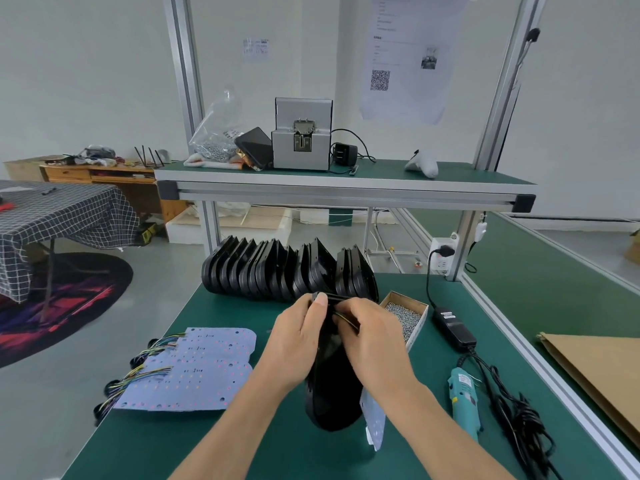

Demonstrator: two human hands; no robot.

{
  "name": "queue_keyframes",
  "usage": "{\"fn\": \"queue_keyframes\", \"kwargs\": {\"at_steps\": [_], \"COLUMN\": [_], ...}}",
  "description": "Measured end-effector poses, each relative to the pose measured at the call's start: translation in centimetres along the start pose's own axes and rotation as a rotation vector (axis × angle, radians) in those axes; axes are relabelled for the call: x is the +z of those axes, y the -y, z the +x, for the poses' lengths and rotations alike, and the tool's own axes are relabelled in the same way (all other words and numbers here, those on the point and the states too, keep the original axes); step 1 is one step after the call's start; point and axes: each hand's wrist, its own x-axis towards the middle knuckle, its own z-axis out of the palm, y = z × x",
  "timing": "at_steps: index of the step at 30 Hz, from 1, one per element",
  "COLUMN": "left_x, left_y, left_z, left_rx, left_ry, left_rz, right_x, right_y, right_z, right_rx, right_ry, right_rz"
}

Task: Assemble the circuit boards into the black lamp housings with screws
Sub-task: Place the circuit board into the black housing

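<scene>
Left of the hands, a stack of boards (194,368) with coloured wires lies flat on the counter (242,445), not yet fitted. The left hand (298,344) grips the upper edge of a black housing (330,393) held upright over the counter; the right hand (372,337) pinches wires (346,320) at the housing's top, seemingly threading them through. A board (374,417) shows below the right wrist, beside the housing. Beyond the hands stands a row of housings (287,271). Right of the hands sit a box of screws (405,317) and a screwdriver (464,396), lying unused. I judge this unit is early: no screws driven yet, many left.
</scene>
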Motion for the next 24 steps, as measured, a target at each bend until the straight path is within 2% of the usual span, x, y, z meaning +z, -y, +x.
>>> {"fn": "queue_keyframes", "kwargs": {"at_steps": [3, 8, 10, 17, 21, 23, 24], "left_x": [0.3, 0.1, 0.1, 0.8, 1.1, 0.8, 0.6], "left_y": [-0.2, 0.0, -0.3, -0.8, -0.7, -0.6, -0.6], "left_z": [0.1, 0.1, 0.0, -0.7, -0.9, -0.8, -0.8], "left_rx": [0.007, -0.009, -0.024, -0.021, -0.040, -0.058, -0.060], "left_ry": [0.019, -0.001, -0.004, 0.038, 0.019, 0.017, 0.002], "left_rz": [0.001, -0.020, -0.015, 0.014, 0.001, -0.026, -0.045], "right_x": [0.2, -0.4, -0.9, -0.2, 0.1, -0.2, -0.7], "right_y": [0.3, 0.4, 0.2, 0.5, 0.7, 1.0, 1.0], "right_z": [-0.2, -0.5, -0.5, -0.6, -0.9, -1.3, -1.5], "right_rx": [0.041, 0.046, 0.095, 0.085, 0.137, 0.100, 0.059], "right_ry": [-0.029, 0.055, 0.023, -0.045, 0.048, 0.102, 0.076], "right_rz": [0.043, 0.114, 0.152, 0.023, 0.017, 0.022, 0.032]}}
